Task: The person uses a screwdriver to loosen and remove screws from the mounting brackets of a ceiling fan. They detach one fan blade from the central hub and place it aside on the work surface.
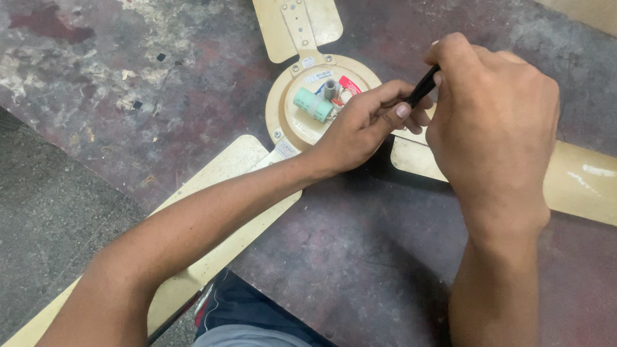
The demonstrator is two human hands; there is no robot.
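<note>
A cream ceiling fan lies flat on a dark worn table, its round motor hub (292,115) at the top middle. On the hub sit a pale green cylinder capacitor (313,105), a short grey shaft (330,88) and red and white wires. My left hand (363,125) rests on the right side of the hub, fingers curled by the wires. My right hand (491,112) is closed around a thin black tool (422,87), whose tip meets the left hand's fingertips. The tool's working end is hidden.
Three cream blades spread from the hub: one toward the top (299,26), one toward the lower left (212,193) under my left forearm, one to the right (578,180). The table (373,244) is stained dark maroon. A grey floor (51,212) shows at the left.
</note>
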